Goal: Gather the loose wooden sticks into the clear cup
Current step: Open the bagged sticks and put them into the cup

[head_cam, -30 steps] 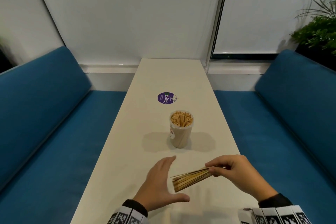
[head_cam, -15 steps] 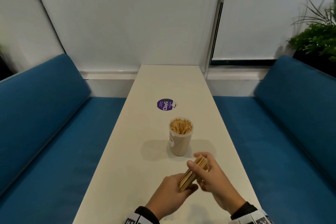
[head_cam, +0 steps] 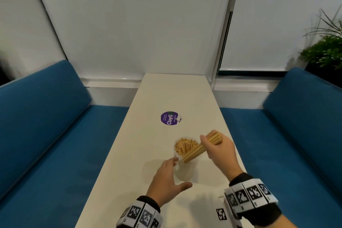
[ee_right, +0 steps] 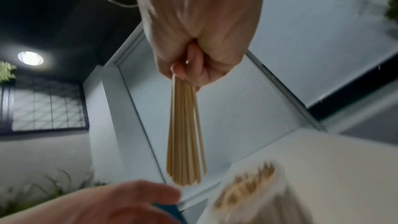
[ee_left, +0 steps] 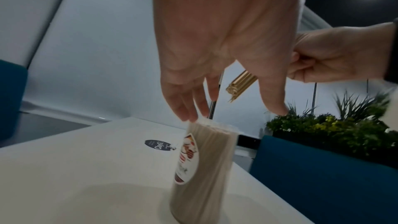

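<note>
Two hands [head_cam: 218, 146], sticks [head_cam: 199, 149] over cup rim [head_cam: 177, 155]

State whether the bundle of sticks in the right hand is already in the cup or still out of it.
Out. The right hand grips the bundle tilted above the cup, its lower ends clear of the rim; the left hand reaches toward the cup.

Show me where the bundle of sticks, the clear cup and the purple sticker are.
bundle of sticks [head_cam: 194, 151]: head view, middle of the bundle below the fist.
clear cup [ee_left: 206, 168]: left wrist view, side wall beside the label.
purple sticker [head_cam: 169, 118]: head view, centre of the round sticker.
</note>
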Tool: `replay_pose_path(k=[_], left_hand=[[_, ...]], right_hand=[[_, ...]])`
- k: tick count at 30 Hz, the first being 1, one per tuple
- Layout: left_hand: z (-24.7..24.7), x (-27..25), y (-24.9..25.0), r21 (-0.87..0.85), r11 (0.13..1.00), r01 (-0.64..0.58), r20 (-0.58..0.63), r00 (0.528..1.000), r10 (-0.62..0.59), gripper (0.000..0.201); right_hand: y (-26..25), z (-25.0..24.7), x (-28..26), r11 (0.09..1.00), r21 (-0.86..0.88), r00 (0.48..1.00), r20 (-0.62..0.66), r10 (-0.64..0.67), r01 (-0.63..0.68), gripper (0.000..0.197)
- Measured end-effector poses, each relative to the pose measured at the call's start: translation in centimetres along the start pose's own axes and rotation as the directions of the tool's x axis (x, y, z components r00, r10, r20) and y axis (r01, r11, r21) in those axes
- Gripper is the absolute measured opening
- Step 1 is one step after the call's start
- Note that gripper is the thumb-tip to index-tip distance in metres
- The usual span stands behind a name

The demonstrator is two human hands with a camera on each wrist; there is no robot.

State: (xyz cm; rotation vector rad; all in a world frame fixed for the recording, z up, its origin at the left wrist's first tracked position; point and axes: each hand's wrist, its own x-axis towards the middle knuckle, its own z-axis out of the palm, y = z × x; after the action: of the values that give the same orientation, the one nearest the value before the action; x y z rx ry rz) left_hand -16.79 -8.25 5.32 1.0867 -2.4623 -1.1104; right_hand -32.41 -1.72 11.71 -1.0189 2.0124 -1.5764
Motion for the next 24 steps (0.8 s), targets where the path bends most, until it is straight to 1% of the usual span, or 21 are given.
replay_pose_path(k=[2,3,5,9,13,15,17,19,21,22,24], left_hand=[[-0.5,2.0,-0.3,0.035,0.999,-0.004,-0.066,0.998,0.006,0.085],[-0.7,2.9,-0.3,0.044,0.999,-0.010,-0.095,0.995,0.014,0.085],[-1.1,4.6,-0.1,0.062,0.998,-0.026,-0.129,0.991,0.034,0.085],[-1.3,7.4,-0.2,0.070,0.997,-0.027,-0.085,0.996,0.033,0.093],[-0.9,8.4,-0.7,-0.025,0.999,-0.026,-0.003,1.000,0.026,0.095],[-1.0,8.6,-1.0,-0.084,0.995,-0.045,0.053,0.997,0.049,0.090],[-1.4,8.8,-1.0,-0.177,0.981,-0.078,0.060,0.994,0.090,0.081],[-1.8,9.1,-0.3,-0.288,0.950,-0.120,0.002,0.992,0.126,0.070],[-1.8,9.4,0.7,-0.357,0.919,-0.168,-0.094,0.985,0.144,0.056],[-1.6,9.6,1.2,-0.352,0.915,-0.199,-0.135,0.978,0.161,0.050],[-1.2,10.2,1.9,-0.266,0.931,-0.251,-0.169,0.963,0.211,0.043]], right_hand=[[-0.1,0.1,2.7,0.992,-0.109,0.995,-0.070,-0.076,0.068,0.030],[0.1,0.4,3.8,0.984,-0.152,0.992,-0.071,-0.105,0.093,0.031],[0.7,1.0,5.3,0.974,-0.198,0.992,-0.026,-0.120,0.113,0.031],[3.0,2.6,7.2,0.952,-0.292,0.992,0.109,-0.057,0.087,0.028],[5.0,4.3,7.8,0.906,-0.410,0.978,0.208,-0.016,0.102,0.031],[5.3,5.0,8.2,0.890,-0.440,0.973,0.232,-0.015,0.119,0.036],[5.2,5.3,8.6,0.885,-0.452,0.970,0.241,-0.001,0.113,0.038],[5.1,5.5,8.9,0.874,-0.476,0.966,0.257,0.036,0.094,0.039],[5.1,6.0,9.1,0.850,-0.519,0.954,0.288,0.080,0.086,0.038],[5.1,6.3,8.9,0.814,-0.573,0.941,0.319,0.111,0.099,0.037],[5.2,7.1,8.1,0.726,-0.660,0.907,0.403,0.122,0.195,0.024]])
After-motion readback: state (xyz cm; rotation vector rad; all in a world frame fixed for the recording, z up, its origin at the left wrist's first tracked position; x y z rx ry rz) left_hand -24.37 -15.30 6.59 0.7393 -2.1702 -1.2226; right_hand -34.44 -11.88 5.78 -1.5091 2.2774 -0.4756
